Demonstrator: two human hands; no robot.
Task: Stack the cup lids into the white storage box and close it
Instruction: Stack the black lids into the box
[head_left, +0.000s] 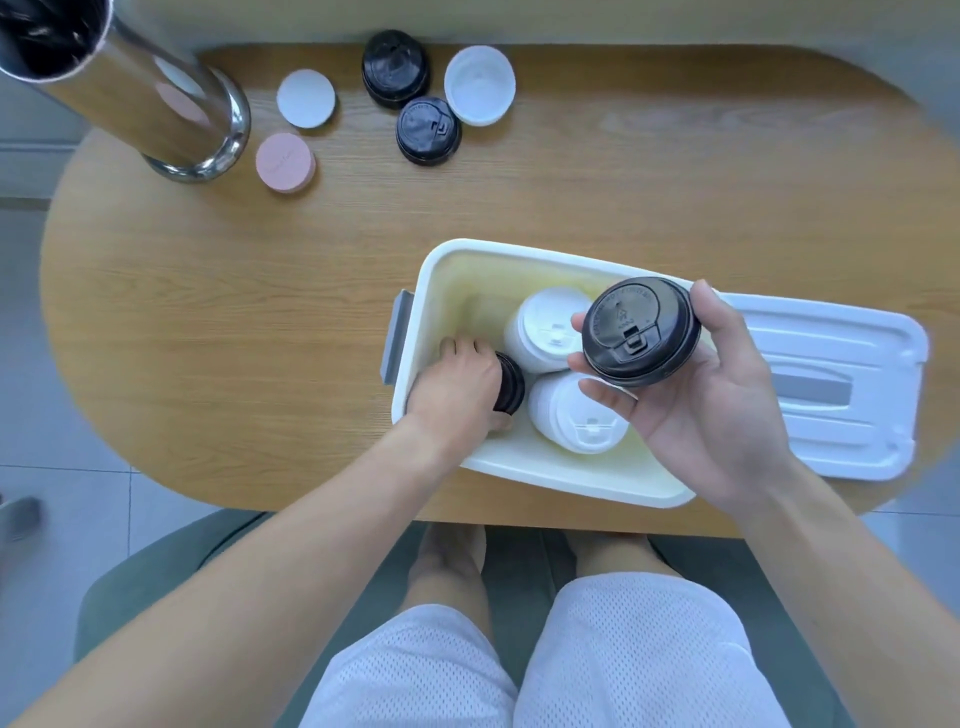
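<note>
The open white storage box (519, 254) sits near the table's front edge. Inside stand two stacks of white lids (550, 332) (582, 415). My left hand (457, 384) reaches into the box's left end and grips a black lid stack (510, 384), mostly hidden under it. My right hand (717, 395) holds a black lid (640, 332) above the box's right side, fingers curled round its rim. At the table's far side lie two black lids (395, 67) (428, 131), two white lids (479, 85) (305, 98) and a pink lid (285, 162).
The box's white cover (841, 384) lies flat on the table to the right of the box. A tall shiny metal cylinder (156, 104) stands at the far left. The wooden table (234, 312) is oval; my knees and a green chair are below its front edge.
</note>
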